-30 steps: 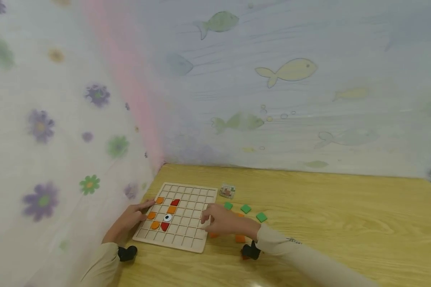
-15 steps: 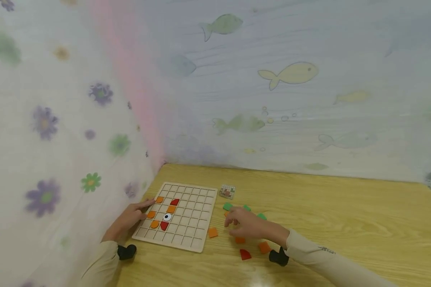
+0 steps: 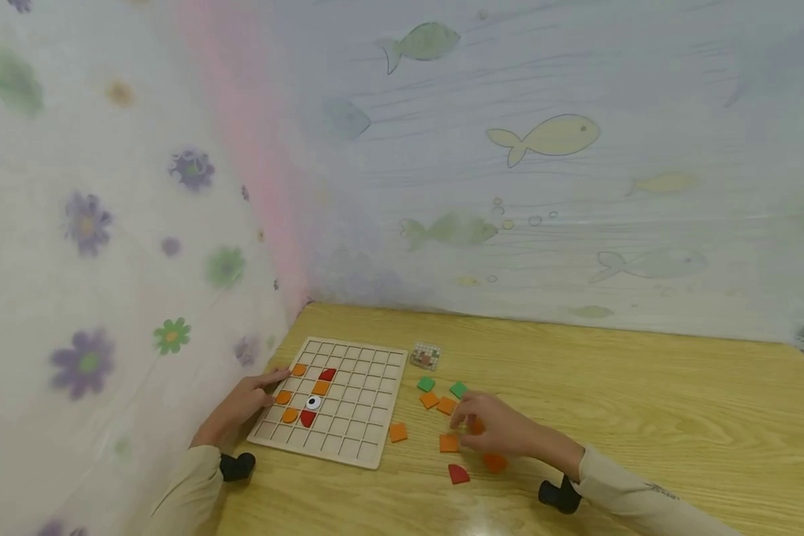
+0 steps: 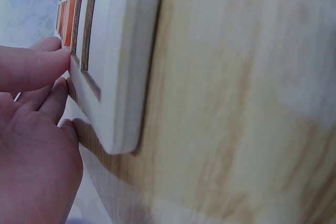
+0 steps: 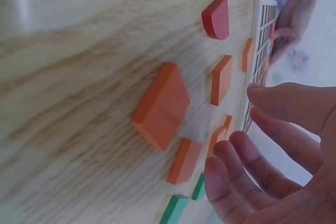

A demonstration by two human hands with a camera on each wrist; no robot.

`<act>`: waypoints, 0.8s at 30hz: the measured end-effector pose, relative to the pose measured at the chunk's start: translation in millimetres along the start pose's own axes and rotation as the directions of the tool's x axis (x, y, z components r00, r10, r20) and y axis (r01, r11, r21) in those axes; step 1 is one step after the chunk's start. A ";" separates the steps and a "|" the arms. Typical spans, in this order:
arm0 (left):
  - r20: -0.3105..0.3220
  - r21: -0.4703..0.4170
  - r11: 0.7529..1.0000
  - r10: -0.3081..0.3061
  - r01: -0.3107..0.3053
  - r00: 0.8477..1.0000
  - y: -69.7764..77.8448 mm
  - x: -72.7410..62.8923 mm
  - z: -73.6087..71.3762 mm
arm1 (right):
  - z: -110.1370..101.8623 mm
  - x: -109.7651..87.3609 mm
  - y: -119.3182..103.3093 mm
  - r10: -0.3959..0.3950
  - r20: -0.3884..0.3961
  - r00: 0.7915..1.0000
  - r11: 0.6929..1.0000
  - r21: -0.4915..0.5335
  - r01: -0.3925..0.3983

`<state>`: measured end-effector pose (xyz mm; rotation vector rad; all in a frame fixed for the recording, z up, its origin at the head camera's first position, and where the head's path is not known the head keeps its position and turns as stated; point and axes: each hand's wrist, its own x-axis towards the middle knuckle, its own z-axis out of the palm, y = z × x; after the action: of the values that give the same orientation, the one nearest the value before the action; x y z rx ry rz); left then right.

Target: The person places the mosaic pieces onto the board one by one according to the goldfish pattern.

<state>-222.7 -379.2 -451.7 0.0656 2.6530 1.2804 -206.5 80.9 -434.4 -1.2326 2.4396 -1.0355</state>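
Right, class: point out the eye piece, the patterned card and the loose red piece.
Eye piece (image 3: 313,402): head view, its dark centre.
Patterned card (image 3: 426,356): head view, middle of its face.
Loose red piece (image 3: 458,474): head view, middle of its top.

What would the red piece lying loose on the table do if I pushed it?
The red piece would probably slide rather than roll, because it lies flat on the table. It looks stiff, with no bend showing. It's likely light too, being tiny beside the grid board.
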 end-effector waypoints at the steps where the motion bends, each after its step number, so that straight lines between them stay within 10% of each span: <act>1: -0.003 -0.002 1.000 0.001 -0.001 1.000 -0.3 0.4 -0.1 | -0.7 -2.0 -0.6 -0.005 -0.001 1.000 1.000 0.002 0.005; 24: -0.012 -0.014 1.000 -0.012 0.012 1.000 -3.6 3.0 0.6 | 1.5 -54.0 14.9 -0.059 -0.018 0.998 0.998 0.006 0.059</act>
<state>-225.4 -380.7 -455.4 0.0403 2.6503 1.2996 -181.2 127.8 -451.7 -1.3064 2.4244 -1.0732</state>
